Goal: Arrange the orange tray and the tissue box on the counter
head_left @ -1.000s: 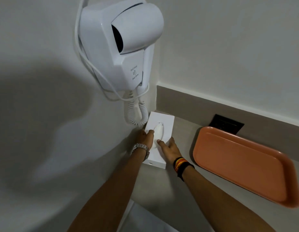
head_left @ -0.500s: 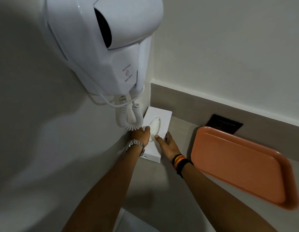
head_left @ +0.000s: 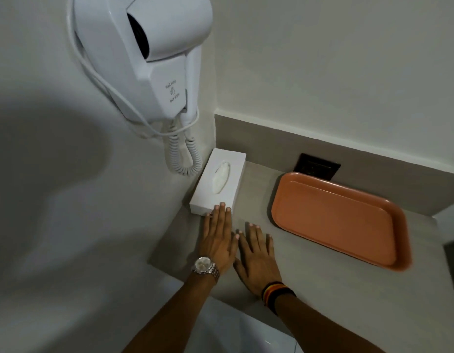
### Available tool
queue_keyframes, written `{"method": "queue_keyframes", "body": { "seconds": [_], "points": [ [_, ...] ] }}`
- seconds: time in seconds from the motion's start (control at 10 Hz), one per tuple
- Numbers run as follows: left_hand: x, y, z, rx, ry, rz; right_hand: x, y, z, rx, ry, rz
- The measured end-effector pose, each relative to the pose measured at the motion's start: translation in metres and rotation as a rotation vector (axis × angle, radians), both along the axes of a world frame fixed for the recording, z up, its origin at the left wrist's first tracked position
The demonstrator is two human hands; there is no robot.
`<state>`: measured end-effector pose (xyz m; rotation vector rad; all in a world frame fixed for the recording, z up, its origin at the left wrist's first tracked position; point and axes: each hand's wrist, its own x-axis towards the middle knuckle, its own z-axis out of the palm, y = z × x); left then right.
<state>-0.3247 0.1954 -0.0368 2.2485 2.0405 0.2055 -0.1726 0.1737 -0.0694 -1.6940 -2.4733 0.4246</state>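
A white wall-mounted hair dryer [head_left: 147, 57] hangs on the left wall, its coiled cord [head_left: 181, 155] looping down to just above the worktop [head_left: 284, 253]. Below the cord, the white tissue box [head_left: 219, 184] lies flat on the worktop, pushed into the corner with its long side along the left wall and its far end near the grey backsplash; a tissue shows in the oval slot on top. The left hand [head_left: 218, 240], with a metal watch [head_left: 205, 265] on the wrist, lies palm down, its fingers [head_left: 222, 212] straight and together, the tips touching the near end of the box and gripping nothing. Just beside it, the right hand [head_left: 257, 256] rests flat on the bare worktop, fingers slightly spread and empty, apart from the box; a striped wristband [head_left: 276, 293] circles the wrist. Further right, well apart from the box, the orange tray [head_left: 340, 220] sits empty on the worktop, set at an angle, its far corner close to a dark socket plate [head_left: 317, 166] in the backsplash.
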Motion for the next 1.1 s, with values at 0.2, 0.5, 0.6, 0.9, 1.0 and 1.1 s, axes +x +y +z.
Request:
{"method": "queue_keyframes", "body": {
  "seconds": [0.2, 0.5, 0.6, 0.9, 1.0, 1.1],
  "points": [
    [0.004, 0.000, 0.000, -0.072, 0.024, 0.010, 0.010, -0.011, -0.006, -0.069, -0.102, -0.020],
    [-0.024, 0.023, 0.002, -0.088, 0.024, -0.025, 0.012, -0.010, -0.006, -0.079, -0.083, -0.029],
    [-0.033, 0.029, 0.000, -0.086, 0.041, -0.009, 0.012, -0.010, -0.008, -0.077, -0.081, -0.034],
    [-0.032, 0.028, 0.003, -0.107, 0.013, 0.027, 0.012, -0.010, -0.002, -0.106, -0.102, -0.031],
    [-0.025, 0.025, 0.009, -0.105, -0.030, 0.050, 0.016, -0.009, 0.004, -0.122, -0.098, -0.017],
    [-0.014, 0.026, 0.026, -0.014, -0.021, 0.017, 0.025, -0.016, 0.018, -0.100, -0.068, 0.017]
  ]
}}
